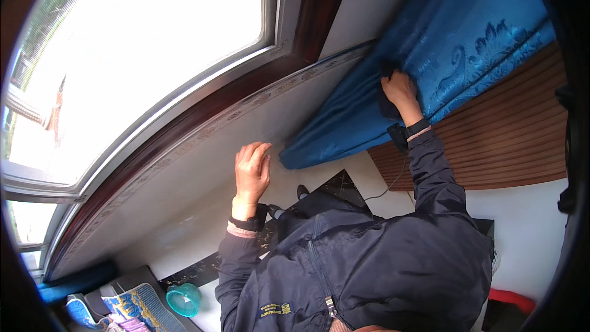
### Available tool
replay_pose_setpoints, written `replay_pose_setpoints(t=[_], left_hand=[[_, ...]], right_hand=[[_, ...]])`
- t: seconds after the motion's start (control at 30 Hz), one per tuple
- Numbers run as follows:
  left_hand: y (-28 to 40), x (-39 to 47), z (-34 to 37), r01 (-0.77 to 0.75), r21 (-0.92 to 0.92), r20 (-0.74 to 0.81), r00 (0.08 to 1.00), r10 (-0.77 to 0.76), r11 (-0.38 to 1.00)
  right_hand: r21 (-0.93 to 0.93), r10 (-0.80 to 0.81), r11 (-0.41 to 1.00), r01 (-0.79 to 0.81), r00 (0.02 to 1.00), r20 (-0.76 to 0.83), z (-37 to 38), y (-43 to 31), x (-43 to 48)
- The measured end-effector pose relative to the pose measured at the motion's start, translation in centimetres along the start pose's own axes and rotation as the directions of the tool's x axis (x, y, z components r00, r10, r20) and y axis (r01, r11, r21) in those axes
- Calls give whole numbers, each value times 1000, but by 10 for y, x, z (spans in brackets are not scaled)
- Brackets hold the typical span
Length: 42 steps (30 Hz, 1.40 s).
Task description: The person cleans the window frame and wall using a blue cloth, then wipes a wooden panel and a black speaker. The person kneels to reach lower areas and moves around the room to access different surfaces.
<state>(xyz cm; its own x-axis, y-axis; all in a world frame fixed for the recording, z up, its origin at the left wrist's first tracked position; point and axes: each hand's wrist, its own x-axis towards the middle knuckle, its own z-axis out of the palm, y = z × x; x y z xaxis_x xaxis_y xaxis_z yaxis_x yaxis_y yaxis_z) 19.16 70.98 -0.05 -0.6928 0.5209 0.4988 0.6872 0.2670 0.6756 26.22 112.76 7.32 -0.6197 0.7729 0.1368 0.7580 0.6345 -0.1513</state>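
My right hand (400, 87) is at the blue patterned curtain (461, 60). Its fingers curl around a dark cloth (389, 107) pressed against the fabric; part of that cloth is hidden by the hand. Loosely bent and holding nothing, my left hand (251, 170) hovers before the white wall (207, 166) below the window. The curtain's lower end is to the right of this hand, apart from it. Each wrist wears a black strap with a small device.
A large window (161, 32) with a dark wooden sill (203, 110) curves along the left. Brown pleated fabric (484, 147) spreads beside the curtain. A thin cable (392, 184) runs near my right arm. At lower left are a green translucent basin (183, 299) and patterned textiles (143, 306).
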Motion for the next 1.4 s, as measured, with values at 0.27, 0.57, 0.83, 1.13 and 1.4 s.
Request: replay_pose_setpoints(t=[0.27, 0.57, 0.83, 1.13, 1.4], left_hand=[[17, 5, 20, 25, 46, 55, 998, -27, 999], [24, 12, 54, 193, 94, -41, 981, -190, 977], [31, 16, 77, 276, 103, -101, 959, -266, 956], [34, -14, 58, 476, 88, -225, 865, -448, 875], [-16, 9, 43, 625, 39, -672, 594, -443, 780]], right_hand=[[595, -411, 802, 54, 774, 483, 52, -32, 13], [852, 185, 266, -451, 891, 414, 51, 112, 148], [658, 13, 742, -131, 983, 181, 85, 162, 217], [-820, -309, 217, 529, 835, 456, 169, 138, 286], [-725, -565, 151, 672, 661, 494, 132, 85, 201]])
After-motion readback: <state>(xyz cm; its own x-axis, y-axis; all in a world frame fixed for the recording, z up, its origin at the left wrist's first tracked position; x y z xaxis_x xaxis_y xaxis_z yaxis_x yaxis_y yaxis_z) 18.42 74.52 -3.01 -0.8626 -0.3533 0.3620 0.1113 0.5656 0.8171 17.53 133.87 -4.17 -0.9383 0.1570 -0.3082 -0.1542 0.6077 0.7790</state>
